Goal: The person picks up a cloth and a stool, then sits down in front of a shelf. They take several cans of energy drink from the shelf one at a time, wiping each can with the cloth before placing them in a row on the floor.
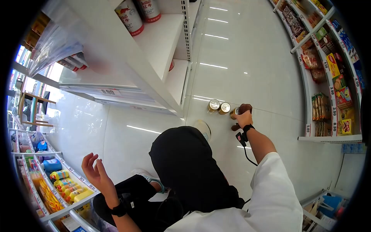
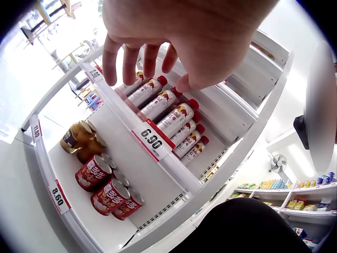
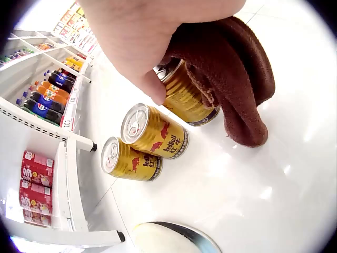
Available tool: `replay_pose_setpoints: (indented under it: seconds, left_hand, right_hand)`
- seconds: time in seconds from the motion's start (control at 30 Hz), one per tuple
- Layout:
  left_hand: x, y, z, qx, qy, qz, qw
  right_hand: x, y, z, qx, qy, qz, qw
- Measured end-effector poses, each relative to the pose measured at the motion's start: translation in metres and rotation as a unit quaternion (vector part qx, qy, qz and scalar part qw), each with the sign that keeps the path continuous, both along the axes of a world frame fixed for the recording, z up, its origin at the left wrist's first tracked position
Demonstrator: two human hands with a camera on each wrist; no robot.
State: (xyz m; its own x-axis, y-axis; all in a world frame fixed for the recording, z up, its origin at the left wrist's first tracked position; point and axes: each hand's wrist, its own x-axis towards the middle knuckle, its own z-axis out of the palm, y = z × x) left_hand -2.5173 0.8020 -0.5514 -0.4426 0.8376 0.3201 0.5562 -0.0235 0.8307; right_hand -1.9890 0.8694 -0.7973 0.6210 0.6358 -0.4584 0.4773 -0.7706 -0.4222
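Observation:
Three gold cans stand in a row on the floor: one can (image 1: 213, 105) at the left, a middle can (image 3: 155, 132), and a third can (image 3: 187, 97) in my right hand (image 1: 244, 118). That hand (image 3: 158, 31) grips the third can together with a dark brown cloth (image 3: 231, 74), which hangs down beside it. My left hand (image 1: 97, 174) is raised on the left and holds nothing, its fingers loosely bent. In the left wrist view this hand (image 2: 179, 37) hangs in front of a shelf of white bottles (image 2: 176, 118).
A white shelf unit (image 1: 166, 38) rises on the left with red and white cans on it. Snack shelves (image 1: 332, 77) stand at the right. Near the cans a round pale object (image 3: 168, 240) lies on the floor, close to my covered knee.

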Motion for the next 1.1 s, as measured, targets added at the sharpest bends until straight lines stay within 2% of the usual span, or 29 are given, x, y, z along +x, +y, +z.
replay_pose_setpoints:
  seconds: [0.33,0.47,0.5,0.57,0.6,0.67,0.7,0.77,0.8,0.83,0.87,0.9,0.93,0.97,1.03,1.1]
  left_hand:
    - [-0.007,0.001,-0.012,-0.018,0.0,0.011,1.0]
    - [-0.005,0.001,-0.011,-0.018,0.016,0.003,1.0]
    - [-0.005,0.0,-0.012,-0.025,0.027,0.004,0.999]
    - [0.003,0.001,-0.009,-0.021,0.021,0.011,0.999]
    - [0.003,0.002,-0.01,-0.015,0.019,0.0,1.0]
    - [0.003,0.003,-0.009,-0.005,0.019,-0.01,1.0]
    - [0.003,0.004,-0.007,-0.006,0.02,-0.015,1.0]
    - [0.006,0.006,0.002,0.009,0.015,-0.02,1.0]
    - [0.007,0.008,0.008,0.014,0.013,-0.023,1.0]
    - [0.008,0.011,0.016,0.03,0.011,-0.018,0.999]
    - [0.008,0.014,0.026,0.039,-0.01,-0.042,0.998]
    - [0.009,0.018,0.038,0.049,-0.029,-0.067,0.996]
    - [0.011,0.023,0.055,0.06,-0.032,-0.083,0.994]
    - [0.01,0.03,0.074,0.073,-0.032,-0.081,0.994]
    - [0.007,0.052,0.113,0.106,-0.034,-0.151,0.982]
    - [0.003,0.082,0.154,0.104,-0.057,-0.197,0.973]
  right_hand:
    - [0.002,0.016,-0.041,0.005,-0.037,0.015,0.999]
    - [0.009,0.01,-0.065,0.055,-0.026,0.007,0.998]
    - [0.025,0.009,-0.101,0.084,-0.004,0.027,0.996]
    - [0.024,0.006,-0.1,0.15,0.003,0.036,0.988]
    - [0.03,0.006,-0.118,0.192,0.005,0.053,0.98]
    - [0.023,0.005,-0.104,0.255,0.035,0.045,0.965]
    - [0.022,0.006,-0.104,0.327,0.085,0.037,0.941]
    - [0.032,-0.001,-0.1,0.352,0.173,0.019,0.92]
    - [0.031,-0.005,-0.09,0.413,0.213,0.003,0.886]
    - [0.031,-0.013,-0.068,0.346,0.139,-0.045,0.927]
    - [0.036,-0.018,-0.052,0.315,0.117,-0.06,0.94]
    - [0.034,-0.021,-0.029,0.319,0.127,-0.088,0.935]
    - [0.035,-0.023,-0.003,0.354,0.189,-0.087,0.912]
    - [0.029,-0.024,0.034,0.356,0.2,-0.085,0.909]
    - [0.031,-0.019,0.088,0.377,0.253,-0.055,0.889]
    - [0.006,-0.019,0.18,0.418,0.322,0.029,0.849]
